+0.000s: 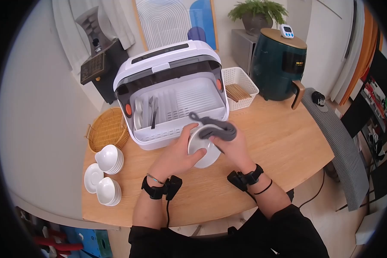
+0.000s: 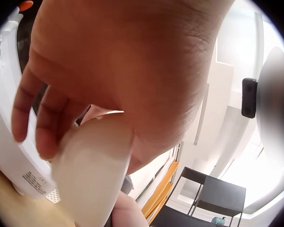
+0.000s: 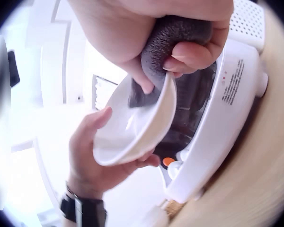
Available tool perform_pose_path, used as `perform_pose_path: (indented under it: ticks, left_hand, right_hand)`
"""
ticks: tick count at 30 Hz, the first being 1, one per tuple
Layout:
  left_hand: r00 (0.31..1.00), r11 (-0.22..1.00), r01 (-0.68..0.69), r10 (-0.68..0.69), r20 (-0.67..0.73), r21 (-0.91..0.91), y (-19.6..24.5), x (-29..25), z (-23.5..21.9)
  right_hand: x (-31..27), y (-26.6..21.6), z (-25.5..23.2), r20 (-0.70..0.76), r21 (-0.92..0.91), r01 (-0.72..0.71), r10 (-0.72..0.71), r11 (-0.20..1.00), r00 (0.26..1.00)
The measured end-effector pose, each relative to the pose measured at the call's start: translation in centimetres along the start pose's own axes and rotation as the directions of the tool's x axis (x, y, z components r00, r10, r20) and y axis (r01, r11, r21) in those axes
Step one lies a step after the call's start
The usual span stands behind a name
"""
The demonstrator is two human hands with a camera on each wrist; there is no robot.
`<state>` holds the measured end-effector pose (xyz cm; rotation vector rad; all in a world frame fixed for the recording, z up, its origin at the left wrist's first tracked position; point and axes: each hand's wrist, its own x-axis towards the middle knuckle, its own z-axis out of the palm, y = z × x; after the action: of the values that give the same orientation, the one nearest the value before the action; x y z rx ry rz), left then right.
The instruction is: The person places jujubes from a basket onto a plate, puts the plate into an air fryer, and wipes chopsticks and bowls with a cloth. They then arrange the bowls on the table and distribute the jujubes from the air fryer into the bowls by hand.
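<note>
A white bowl (image 1: 207,158) is held tilted over the wooden table, in front of a white dish cabinet (image 1: 137,138) with its lid raised. My left hand (image 1: 176,155) grips the bowl by its side, thumb over the rim and fingers behind the outer wall, as the right wrist view shows. A folded dark grey cloth (image 3: 173,40) is bunched in my right hand (image 1: 236,149), which pinches it over the bowl's far rim. Part of the cloth lies against the inside of the bowl. In the left wrist view, the bowl's outer side (image 2: 92,165) hides most of the cloth.
Inside the cabinet, cutlery (image 1: 154,112) and white dishes (image 1: 138,112) stand at the left. Stacked white bowls (image 1: 109,158), a saucer (image 1: 93,178) and a wicker basket (image 1: 105,129) sit on the left. Behind right are a white basket (image 1: 250,81) of chopsticks and a green air fryer (image 1: 273,64).
</note>
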<state>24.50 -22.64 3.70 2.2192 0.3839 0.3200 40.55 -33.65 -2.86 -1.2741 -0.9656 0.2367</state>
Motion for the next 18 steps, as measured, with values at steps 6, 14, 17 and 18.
perform_pose_path:
  ticks: [6,14,17,18]
  left_hand:
    - [0.937,0.959,-0.281,0.284,-0.204,0.043,-0.5,1.3,3.1]
    - [0.998,0.996,-0.007,0.001,0.068,0.088,-0.4,0.1,-0.6]
    - [0.999,0.999,-0.041,0.041,-0.022,-0.035,-0.6,0.2,0.7]
    - [0.995,0.991,-0.063,0.053,-0.085,-0.116,-0.1,0.4,1.6]
  right_hand:
    - [-0.6,-2.1,0.1,0.098,0.534,-0.468,0.497,0.704,0.862]
    - [-1.2,0.6,0.4,0.143,-0.088,-0.112,0.123,0.99,0.982]
    - [-0.6,0.0,0.1,0.03,-0.036,-0.133,0.134,0.99,0.991]
    - [-0.3,-0.1,-0.5,0.015,0.165,-0.285,0.286,0.944,0.958]
